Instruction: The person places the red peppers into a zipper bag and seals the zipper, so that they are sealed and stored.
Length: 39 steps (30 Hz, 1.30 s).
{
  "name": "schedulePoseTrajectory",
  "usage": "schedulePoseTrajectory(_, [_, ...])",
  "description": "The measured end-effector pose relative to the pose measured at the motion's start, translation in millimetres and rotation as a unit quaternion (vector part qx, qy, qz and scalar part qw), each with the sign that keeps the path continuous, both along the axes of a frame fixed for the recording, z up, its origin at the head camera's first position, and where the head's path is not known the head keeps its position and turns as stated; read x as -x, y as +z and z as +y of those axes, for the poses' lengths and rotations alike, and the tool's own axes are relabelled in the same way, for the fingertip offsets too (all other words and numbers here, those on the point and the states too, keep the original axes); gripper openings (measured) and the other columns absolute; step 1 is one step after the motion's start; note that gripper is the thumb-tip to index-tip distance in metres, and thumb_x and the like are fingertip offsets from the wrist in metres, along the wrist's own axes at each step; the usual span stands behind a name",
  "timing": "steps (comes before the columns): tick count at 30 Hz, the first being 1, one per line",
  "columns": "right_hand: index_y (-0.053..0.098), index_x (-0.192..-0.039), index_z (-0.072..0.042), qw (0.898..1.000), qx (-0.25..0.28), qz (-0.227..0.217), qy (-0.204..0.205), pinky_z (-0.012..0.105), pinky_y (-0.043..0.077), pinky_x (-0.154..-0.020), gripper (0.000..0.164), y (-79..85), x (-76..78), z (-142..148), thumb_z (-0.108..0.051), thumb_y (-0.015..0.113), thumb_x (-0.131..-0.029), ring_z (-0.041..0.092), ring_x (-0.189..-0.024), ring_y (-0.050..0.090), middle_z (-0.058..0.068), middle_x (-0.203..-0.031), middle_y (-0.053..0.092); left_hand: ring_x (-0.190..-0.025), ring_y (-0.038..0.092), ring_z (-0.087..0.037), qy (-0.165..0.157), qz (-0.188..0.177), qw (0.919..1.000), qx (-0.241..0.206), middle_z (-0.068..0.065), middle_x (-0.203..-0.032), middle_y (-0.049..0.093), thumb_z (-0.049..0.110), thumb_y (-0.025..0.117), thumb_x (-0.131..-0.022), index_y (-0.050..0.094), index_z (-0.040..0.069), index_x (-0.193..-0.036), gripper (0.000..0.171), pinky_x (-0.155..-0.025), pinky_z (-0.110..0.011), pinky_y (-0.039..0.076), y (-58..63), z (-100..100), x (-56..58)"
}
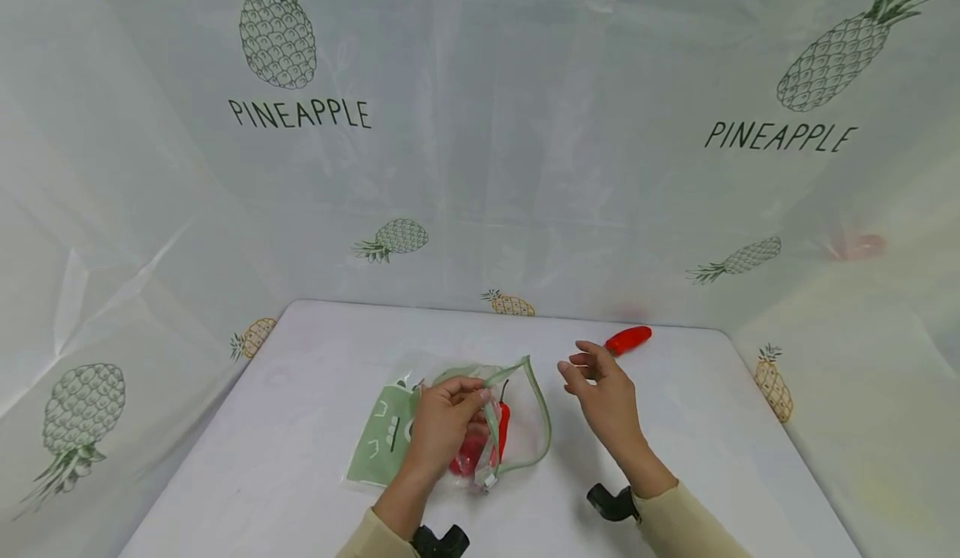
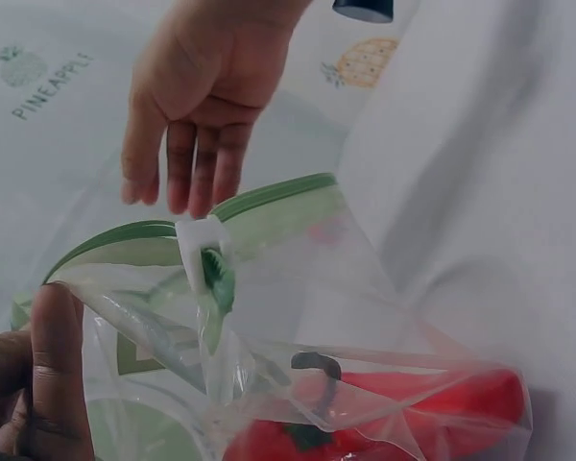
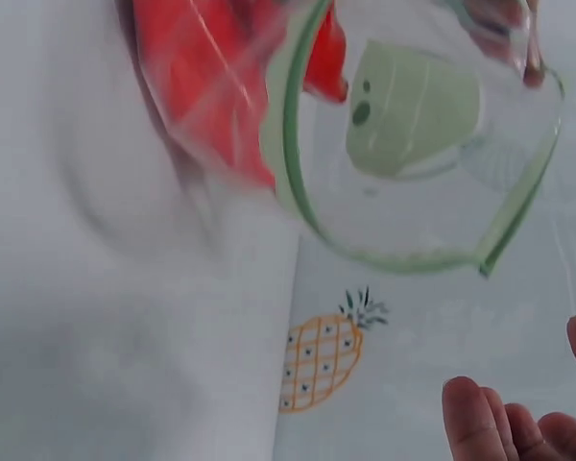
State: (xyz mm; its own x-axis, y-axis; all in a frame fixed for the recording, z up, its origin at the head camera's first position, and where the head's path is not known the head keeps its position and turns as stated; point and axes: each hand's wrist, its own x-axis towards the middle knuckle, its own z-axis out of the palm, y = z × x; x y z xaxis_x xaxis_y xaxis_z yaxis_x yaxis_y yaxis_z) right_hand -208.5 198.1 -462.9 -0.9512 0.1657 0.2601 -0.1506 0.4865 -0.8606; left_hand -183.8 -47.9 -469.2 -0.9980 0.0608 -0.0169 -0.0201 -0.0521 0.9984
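Note:
A clear zip bag (image 1: 381,440) with a green print and green-edged mouth lies on the table, its mouth held wide towards the right. My left hand (image 1: 442,425) pinches the bag's rim between thumb and fingers. Inside are a red chili pepper (image 1: 504,426) and another red vegetable (image 1: 467,456) with a green stem end, partly hidden by film and hand. A white slider (image 2: 198,252) sits on the zip in the left wrist view. Just right of the mouth, my right hand (image 1: 606,396) hovers with loosely bent fingers and holds nothing. Beyond its fingertips lies a red pepper (image 1: 630,340).
The white table (image 1: 300,375) ends at a back edge against a pale sheet (image 1: 480,166) printed with pineapples. That sheet also hangs along both sides. Each wrist carries a black camera mount (image 1: 611,504).

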Motion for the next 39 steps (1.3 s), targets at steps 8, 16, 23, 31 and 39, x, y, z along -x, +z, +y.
schedulePoseTrajectory(8, [0.049,-0.153,-0.008,0.999,-0.027,-0.015,-0.043,0.013,0.059,-0.076,0.062,-5.1,21.9,31.6,-0.034,0.072,-0.102,0.031,-0.106,0.074,0.016,-0.131,0.068,-0.061,0.071,-0.015,-0.004,0.002,1.0000,-0.002,-0.009,-0.085,0.076,0.014,0.075,-0.098,0.073,-0.005,-0.117,0.027,-0.061,-0.033,0.066,-3.2,-0.7,-0.5])
schedulePoseTrajectory(16, [0.041,-0.157,-0.004,0.994,-0.057,-0.009,-0.094,0.023,0.055,-0.077,0.068,-12.6,41.7,57.7,-0.034,0.070,-0.103,0.034,-0.112,0.071,0.020,-0.132,0.066,-0.059,0.070,-0.015,-0.001,-0.004,1.0000,-0.008,-0.007,-0.081,0.074,0.013,0.074,-0.099,0.073,-0.003,-0.115,0.022,-0.060,-0.036,0.066,-5.4,0.7,1.3])
schedulePoseTrajectory(23, [0.035,-0.161,-0.005,0.994,-0.040,-0.024,-0.101,0.024,0.052,-0.081,0.075,-19.8,56.6,77.0,-0.038,0.069,-0.103,0.036,-0.124,0.063,0.021,-0.138,0.060,-0.059,0.069,-0.014,0.000,-0.013,0.9998,-0.016,-0.006,-0.080,0.073,0.012,0.074,-0.099,0.073,-0.003,-0.113,0.021,-0.060,-0.034,0.066,-8.0,1.7,2.5])
schedulePoseTrajectory(31, [0.028,-0.165,-0.011,0.994,-0.021,-0.051,-0.090,0.054,0.054,-0.102,0.083,-35.1,78.5,100.9,-0.043,0.070,-0.102,0.043,-0.135,0.052,0.023,-0.153,0.050,-0.061,0.068,-0.013,0.001,-0.015,0.9998,-0.013,-0.006,-0.083,0.074,0.011,0.074,-0.098,0.074,-0.003,-0.112,0.019,-0.059,-0.029,0.065,-11.9,2.4,4.7])
schedulePoseTrajectory(39, [0.024,-0.167,-0.011,0.991,-0.013,-0.086,-0.103,0.063,0.050,-0.109,0.087,-49.8,100.4,115.5,-0.047,0.068,-0.102,0.047,-0.140,0.044,0.027,-0.161,0.040,-0.059,0.067,-0.012,0.004,-0.021,0.9997,-0.013,-0.004,-0.080,0.073,0.009,0.074,-0.098,0.074,-0.005,-0.112,0.021,-0.056,-0.027,0.063,-13.6,3.0,4.9])
